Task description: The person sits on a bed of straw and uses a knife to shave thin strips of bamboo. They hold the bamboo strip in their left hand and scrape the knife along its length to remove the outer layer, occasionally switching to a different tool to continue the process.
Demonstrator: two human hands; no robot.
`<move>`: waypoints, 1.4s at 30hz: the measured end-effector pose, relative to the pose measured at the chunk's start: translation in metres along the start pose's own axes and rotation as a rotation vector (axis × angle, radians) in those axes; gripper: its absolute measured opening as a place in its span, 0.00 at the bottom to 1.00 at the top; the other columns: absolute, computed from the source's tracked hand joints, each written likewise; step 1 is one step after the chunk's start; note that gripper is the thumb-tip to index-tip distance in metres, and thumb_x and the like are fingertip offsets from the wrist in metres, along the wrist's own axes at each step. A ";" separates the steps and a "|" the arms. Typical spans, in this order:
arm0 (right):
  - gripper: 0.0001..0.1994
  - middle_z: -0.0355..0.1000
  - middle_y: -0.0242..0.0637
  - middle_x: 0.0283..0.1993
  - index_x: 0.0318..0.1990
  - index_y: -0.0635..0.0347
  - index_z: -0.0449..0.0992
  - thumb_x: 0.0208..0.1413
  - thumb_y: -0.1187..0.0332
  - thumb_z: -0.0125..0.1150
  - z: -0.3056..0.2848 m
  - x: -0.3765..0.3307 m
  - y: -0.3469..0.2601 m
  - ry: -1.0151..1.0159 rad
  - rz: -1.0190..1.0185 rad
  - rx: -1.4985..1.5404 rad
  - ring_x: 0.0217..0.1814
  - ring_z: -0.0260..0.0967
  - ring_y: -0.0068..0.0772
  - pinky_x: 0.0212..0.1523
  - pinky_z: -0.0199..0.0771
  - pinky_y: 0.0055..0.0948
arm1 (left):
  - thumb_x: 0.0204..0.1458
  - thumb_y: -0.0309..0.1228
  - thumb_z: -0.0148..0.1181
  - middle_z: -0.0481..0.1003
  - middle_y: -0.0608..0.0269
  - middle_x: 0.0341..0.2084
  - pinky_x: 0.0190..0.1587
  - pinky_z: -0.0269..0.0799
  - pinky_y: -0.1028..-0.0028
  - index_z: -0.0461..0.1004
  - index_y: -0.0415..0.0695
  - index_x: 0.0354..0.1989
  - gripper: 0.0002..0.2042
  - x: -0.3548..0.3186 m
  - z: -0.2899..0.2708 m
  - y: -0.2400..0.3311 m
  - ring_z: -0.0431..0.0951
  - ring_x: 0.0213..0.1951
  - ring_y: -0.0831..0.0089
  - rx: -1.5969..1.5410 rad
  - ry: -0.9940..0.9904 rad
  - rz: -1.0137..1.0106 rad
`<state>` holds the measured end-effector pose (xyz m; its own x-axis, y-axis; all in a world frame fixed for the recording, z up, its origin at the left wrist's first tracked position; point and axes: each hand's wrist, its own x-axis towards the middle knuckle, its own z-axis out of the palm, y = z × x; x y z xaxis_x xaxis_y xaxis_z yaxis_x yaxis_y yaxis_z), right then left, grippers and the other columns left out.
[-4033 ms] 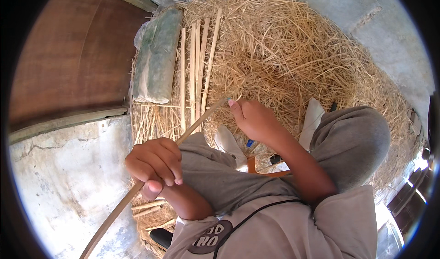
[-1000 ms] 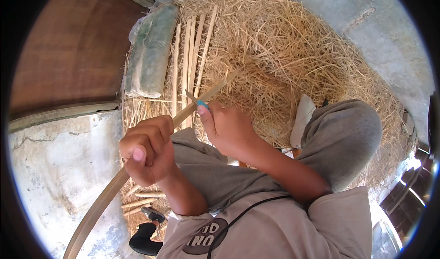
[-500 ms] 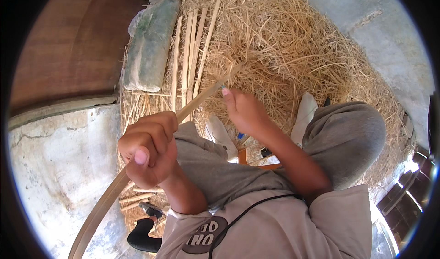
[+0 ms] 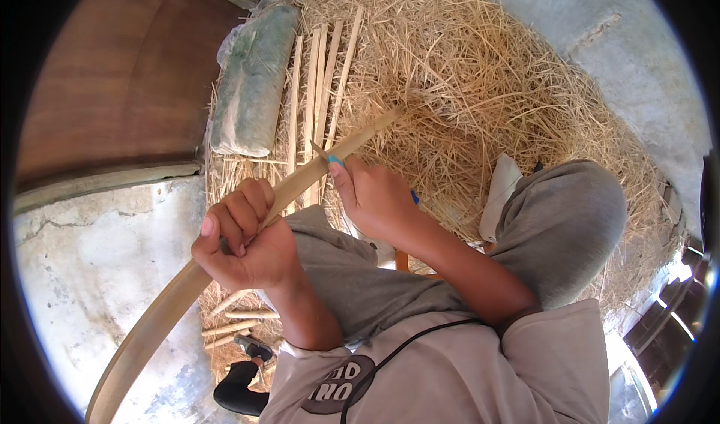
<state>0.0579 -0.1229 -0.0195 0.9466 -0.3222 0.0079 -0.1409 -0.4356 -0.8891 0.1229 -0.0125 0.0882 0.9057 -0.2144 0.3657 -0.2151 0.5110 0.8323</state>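
A long pale bamboo strip [image 4: 154,323] runs slantwise from the lower left to the straw near the middle. My left hand [image 4: 251,236] is closed around it at about its middle. My right hand [image 4: 375,199] is closed on a small knife [image 4: 319,151], whose thin blade crosses the strip just beyond my left hand. A bit of blue shows at the knife's handle by my thumb; the fingers hide the rest. The strip's far tip [image 4: 394,113] lies over the straw, past my right hand.
Several cut bamboo strips [image 4: 310,101] lie side by side on the straw [image 4: 480,71], next to a greenish wrapped bundle [image 4: 253,86]. A brown wooden panel [image 4: 120,71] and pale wall [image 4: 112,251] stand at left. Short bamboo pieces [image 4: 231,326] lie near a dark-handled tool [image 4: 253,347].
My right hand and the knife have moved back along the strip, down and left toward my left hand. My left hand has turned, and the strip shows more of its broad face.
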 end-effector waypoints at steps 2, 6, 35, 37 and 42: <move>0.23 0.71 0.47 0.16 0.35 0.64 0.72 0.74 0.53 0.42 0.000 -0.005 -0.008 0.015 -0.011 -0.046 0.17 0.73 0.54 0.20 0.72 0.49 | 0.58 0.38 0.46 0.46 0.72 0.08 0.26 0.44 0.71 0.48 0.55 0.12 0.21 -0.003 0.000 0.001 0.45 0.18 0.77 0.007 -0.031 0.009; 0.22 0.72 0.48 0.16 0.36 0.64 0.71 0.74 0.54 0.44 0.006 -0.009 -0.009 0.032 0.053 -0.026 0.18 0.74 0.54 0.20 0.72 0.50 | 0.55 0.38 0.49 0.44 0.73 0.09 0.27 0.44 0.72 0.46 0.56 0.12 0.22 -0.011 0.012 -0.003 0.44 0.19 0.78 0.009 0.083 0.008; 0.26 0.74 0.56 0.25 0.40 0.68 0.73 0.75 0.53 0.35 -0.011 -0.012 -0.023 -0.108 0.082 0.043 0.30 0.75 0.66 0.35 0.74 0.58 | 0.57 0.38 0.46 0.46 0.72 0.09 0.27 0.44 0.71 0.48 0.55 0.12 0.22 -0.008 0.008 -0.001 0.45 0.19 0.77 0.009 0.061 0.020; 0.25 0.74 0.57 0.26 0.39 0.68 0.73 0.75 0.54 0.36 -0.016 -0.008 -0.017 -0.162 0.196 0.030 0.31 0.75 0.65 0.35 0.74 0.59 | 0.57 0.38 0.46 0.46 0.72 0.09 0.27 0.44 0.71 0.48 0.55 0.12 0.21 -0.008 0.008 -0.001 0.45 0.19 0.77 -0.005 0.064 0.017; 0.26 0.74 0.53 0.20 0.37 0.68 0.74 0.75 0.54 0.38 -0.013 -0.004 -0.017 -0.109 0.139 -0.023 0.23 0.75 0.59 0.27 0.75 0.53 | 0.57 0.38 0.46 0.46 0.72 0.09 0.27 0.45 0.71 0.48 0.55 0.12 0.21 -0.006 0.003 0.000 0.45 0.19 0.77 0.002 0.055 0.014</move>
<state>0.0527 -0.1250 0.0009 0.9433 -0.2881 -0.1649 -0.2776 -0.4125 -0.8676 0.1162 -0.0138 0.0877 0.9213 -0.1612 0.3540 -0.2287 0.5118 0.8281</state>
